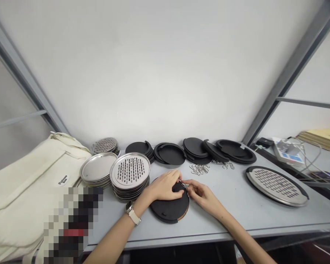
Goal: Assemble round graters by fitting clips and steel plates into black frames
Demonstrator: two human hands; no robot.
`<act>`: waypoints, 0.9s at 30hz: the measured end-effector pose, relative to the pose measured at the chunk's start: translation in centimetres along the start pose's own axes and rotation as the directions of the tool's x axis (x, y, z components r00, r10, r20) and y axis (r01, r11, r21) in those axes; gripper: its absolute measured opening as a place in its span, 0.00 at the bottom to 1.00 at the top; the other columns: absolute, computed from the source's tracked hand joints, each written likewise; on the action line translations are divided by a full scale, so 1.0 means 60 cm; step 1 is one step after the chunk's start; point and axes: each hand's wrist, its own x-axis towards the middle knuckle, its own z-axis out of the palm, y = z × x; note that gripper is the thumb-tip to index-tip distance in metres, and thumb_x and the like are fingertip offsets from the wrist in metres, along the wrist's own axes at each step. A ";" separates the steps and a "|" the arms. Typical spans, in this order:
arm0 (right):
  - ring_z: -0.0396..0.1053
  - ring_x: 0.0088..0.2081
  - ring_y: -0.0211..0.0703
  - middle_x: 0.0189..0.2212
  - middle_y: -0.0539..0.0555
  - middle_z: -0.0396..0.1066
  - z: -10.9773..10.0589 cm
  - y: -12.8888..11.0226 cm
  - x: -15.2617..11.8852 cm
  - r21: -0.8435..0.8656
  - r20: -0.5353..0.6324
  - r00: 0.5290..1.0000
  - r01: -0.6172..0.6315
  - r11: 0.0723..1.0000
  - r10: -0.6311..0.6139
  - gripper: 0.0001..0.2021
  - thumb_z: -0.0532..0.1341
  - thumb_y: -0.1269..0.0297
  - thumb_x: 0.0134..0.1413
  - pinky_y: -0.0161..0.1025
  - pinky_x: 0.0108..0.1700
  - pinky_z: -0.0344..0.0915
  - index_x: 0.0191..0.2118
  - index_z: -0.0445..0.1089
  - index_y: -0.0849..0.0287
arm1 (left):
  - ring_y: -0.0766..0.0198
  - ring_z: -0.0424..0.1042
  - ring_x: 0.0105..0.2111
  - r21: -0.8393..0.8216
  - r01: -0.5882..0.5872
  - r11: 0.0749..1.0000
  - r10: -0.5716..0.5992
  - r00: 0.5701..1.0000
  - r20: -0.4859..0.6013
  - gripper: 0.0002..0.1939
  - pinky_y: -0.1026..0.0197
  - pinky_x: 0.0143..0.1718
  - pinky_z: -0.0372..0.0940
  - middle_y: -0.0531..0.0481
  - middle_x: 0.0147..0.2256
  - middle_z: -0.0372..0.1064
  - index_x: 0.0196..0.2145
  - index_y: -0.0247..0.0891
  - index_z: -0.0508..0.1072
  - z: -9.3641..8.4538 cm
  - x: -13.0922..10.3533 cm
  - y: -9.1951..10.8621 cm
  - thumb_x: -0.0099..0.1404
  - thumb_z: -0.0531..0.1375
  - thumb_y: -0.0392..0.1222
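A round black disc [169,212] lies on the grey table near its front edge, with a strip of orange-brown showing at its lower right rim. My left hand [165,186] rests across the disc, thumb on its face and fingers curled at its far rim, gripping it. At the disc's upper right edge sits a small metal hook clip [183,184], partly covered by fingers. My right hand [202,196] pinches this clip between thumb and forefinger. Behind my hands lies a loose pile of similar metal hook clips [199,169].
Left of the disc stand a stack of perforated metal plates [130,171] and a stack of plain metal plates [99,167]. Several black round trays [172,154] line the wall. A black-rimmed perforated plate [276,185] lies right; a cream bag [30,183] sits at left.
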 end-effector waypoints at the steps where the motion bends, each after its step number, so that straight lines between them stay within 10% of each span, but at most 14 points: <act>1: 0.57 0.26 0.38 0.23 0.46 0.58 -0.001 -0.001 -0.002 0.003 0.007 1.000 -0.001 1.000 0.001 0.20 0.55 0.54 0.60 0.37 0.31 0.56 0.48 0.69 0.64 | 0.60 0.64 0.36 0.003 0.003 1.000 -0.003 1.000 -0.002 0.14 0.59 0.39 0.60 0.51 0.38 0.62 0.40 0.41 0.60 0.000 0.000 0.000 0.59 0.61 0.42; 14: 0.66 0.32 0.42 0.28 0.50 0.68 -0.023 -0.003 -0.011 0.034 0.144 0.989 0.013 0.999 -0.018 0.23 0.55 0.54 0.62 0.41 0.40 0.65 0.59 0.66 0.59 | 0.60 0.65 0.37 0.017 0.000 1.000 0.000 1.000 -0.002 0.13 0.59 0.39 0.61 0.51 0.38 0.62 0.40 0.40 0.61 -0.001 -0.001 0.001 0.59 0.61 0.42; 27: 0.66 0.28 0.40 0.27 0.50 0.69 -0.014 -0.011 -0.015 -0.018 0.046 0.999 -0.009 1.000 0.010 0.16 0.54 0.51 0.63 0.37 0.35 0.63 0.37 0.70 0.59 | 0.60 0.67 0.40 0.117 -0.062 0.991 0.063 0.998 -0.004 0.13 0.61 0.41 0.62 0.49 0.42 0.64 0.45 0.41 0.66 0.003 -0.005 0.001 0.62 0.60 0.42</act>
